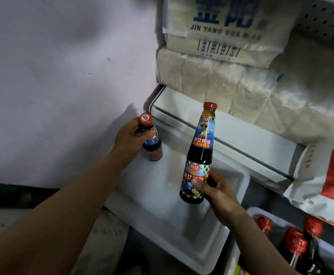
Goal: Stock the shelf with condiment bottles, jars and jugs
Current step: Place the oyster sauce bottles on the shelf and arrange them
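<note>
Two dark sauce bottles with red caps and blue labels are in my hands over a white shelf [162, 207]. My left hand [131, 135] grips the neck of one bottle [152, 143], which stands at the shelf's far left corner by the wall. My right hand [215, 191] grips the lower body of the second bottle [199, 153], holding it upright above the middle of the shelf.
The shelf above [231, 132] carries stacked noodle packs [221, 62]. A white and red bag [324, 175] hangs over its right end. Several dark bottles with red sealed caps [297, 243] stand on a lower shelf at the bottom right. A pale wall [63, 76] fills the left.
</note>
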Motion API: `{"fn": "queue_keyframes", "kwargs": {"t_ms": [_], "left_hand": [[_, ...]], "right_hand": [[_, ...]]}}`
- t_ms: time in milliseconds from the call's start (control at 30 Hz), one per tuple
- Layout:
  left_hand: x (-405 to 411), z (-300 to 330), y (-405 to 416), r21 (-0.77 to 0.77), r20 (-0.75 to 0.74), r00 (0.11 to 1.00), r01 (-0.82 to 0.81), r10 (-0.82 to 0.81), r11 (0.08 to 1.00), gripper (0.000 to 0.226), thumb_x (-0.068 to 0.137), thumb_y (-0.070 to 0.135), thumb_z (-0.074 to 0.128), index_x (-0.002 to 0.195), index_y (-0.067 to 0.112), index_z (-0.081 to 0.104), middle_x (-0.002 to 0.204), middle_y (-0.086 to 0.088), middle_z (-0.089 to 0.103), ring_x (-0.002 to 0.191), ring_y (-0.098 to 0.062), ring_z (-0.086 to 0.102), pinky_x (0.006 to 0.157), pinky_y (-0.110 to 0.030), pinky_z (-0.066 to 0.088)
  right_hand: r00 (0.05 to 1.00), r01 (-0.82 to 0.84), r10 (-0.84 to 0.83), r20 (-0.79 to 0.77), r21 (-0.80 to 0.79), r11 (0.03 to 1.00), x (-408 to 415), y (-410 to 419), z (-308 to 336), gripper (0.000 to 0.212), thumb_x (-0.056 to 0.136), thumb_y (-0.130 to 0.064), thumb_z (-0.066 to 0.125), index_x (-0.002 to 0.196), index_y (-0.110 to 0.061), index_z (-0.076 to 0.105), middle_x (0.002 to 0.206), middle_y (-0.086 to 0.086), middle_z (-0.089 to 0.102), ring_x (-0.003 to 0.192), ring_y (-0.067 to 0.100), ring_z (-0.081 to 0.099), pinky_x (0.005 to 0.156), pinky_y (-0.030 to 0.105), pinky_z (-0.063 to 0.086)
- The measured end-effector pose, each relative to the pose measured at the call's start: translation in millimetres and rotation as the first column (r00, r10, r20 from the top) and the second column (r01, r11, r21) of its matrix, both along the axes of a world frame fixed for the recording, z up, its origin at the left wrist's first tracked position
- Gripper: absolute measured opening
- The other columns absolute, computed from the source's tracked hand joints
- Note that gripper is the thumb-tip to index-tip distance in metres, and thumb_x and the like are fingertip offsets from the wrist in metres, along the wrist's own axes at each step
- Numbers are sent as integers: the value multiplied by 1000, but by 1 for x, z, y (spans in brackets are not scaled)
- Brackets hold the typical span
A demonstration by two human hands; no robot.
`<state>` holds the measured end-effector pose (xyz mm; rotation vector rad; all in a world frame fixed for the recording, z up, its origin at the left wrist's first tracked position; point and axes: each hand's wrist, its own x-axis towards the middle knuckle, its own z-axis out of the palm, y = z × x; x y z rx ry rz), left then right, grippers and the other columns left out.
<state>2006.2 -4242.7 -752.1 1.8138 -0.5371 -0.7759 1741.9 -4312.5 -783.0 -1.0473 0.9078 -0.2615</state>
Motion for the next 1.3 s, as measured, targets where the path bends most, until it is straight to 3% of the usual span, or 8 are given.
{"fn": "queue_keyframes", "kwargs": {"t_ms": [167,300,467,700,833,1033,1200,1300], "left_hand": [[-29,84,20,111,-98,994,67,-56,992,31,88,8,68,118,16,65,113,-5,69,106,-17,65,96,-35,52],[-53,172,35,124,-178,981,103,-80,987,28,82,21,73,109,21,70,105,-2,72,101,-14,67,97,-41,53],[-82,306,39,71,-164,974,169,-156,983,25,76,29,74,100,33,72,101,-3,74,100,-16,68,97,-42,53],[-103,511,16,-23,-148,933,328,-328,944,26,78,33,75,102,41,71,103,8,74,99,-6,68,89,-23,50],[-113,615,-7,-115,-76,917,382,-392,917,11,86,20,73,94,27,71,85,18,73,84,3,67,73,-9,47],[-126,752,-38,-249,62,854,515,-517,820,27,75,38,74,99,27,72,101,6,74,100,-12,68,95,-31,50],[-150,833,-62,-340,190,817,575,-545,744,30,74,41,74,102,31,72,96,6,76,91,-10,72,79,-24,53],[-170,872,-78,-361,294,806,591,-514,721,21,83,35,74,103,34,71,99,10,75,92,-6,71,83,-28,52]], "right_hand": [[998,0,5,-58,86,996,-30,34,84,57,70,-32,87,122,-24,65,116,4,72,109,21,69,91,37,55],[996,2,8,-86,109,994,-58,55,178,57,72,-26,82,125,-19,63,118,5,72,111,23,68,95,40,53],[995,30,-20,-95,106,994,-91,75,312,49,74,-22,83,120,-23,66,112,0,74,104,18,70,78,21,57],[994,75,-73,-85,28,997,-125,83,488,63,69,-41,89,126,-28,64,121,1,71,113,23,67,96,43,51],[991,131,-133,-11,-88,987,-132,73,577,53,74,-34,87,123,-27,66,121,8,70,113,28,67,90,37,56],[964,260,-228,138,-285,923,-140,46,691,60,71,-34,88,124,-18,65,122,14,69,114,33,65,95,44,53],[947,305,-214,240,-462,833,-155,12,768,55,72,-36,86,120,-16,67,116,15,71,109,33,67,91,42,53],[932,344,-210,296,-540,768,-173,-15,806,61,72,-36,86,124,-15,64,117,15,70,110,33,66,91,40,52]]}}
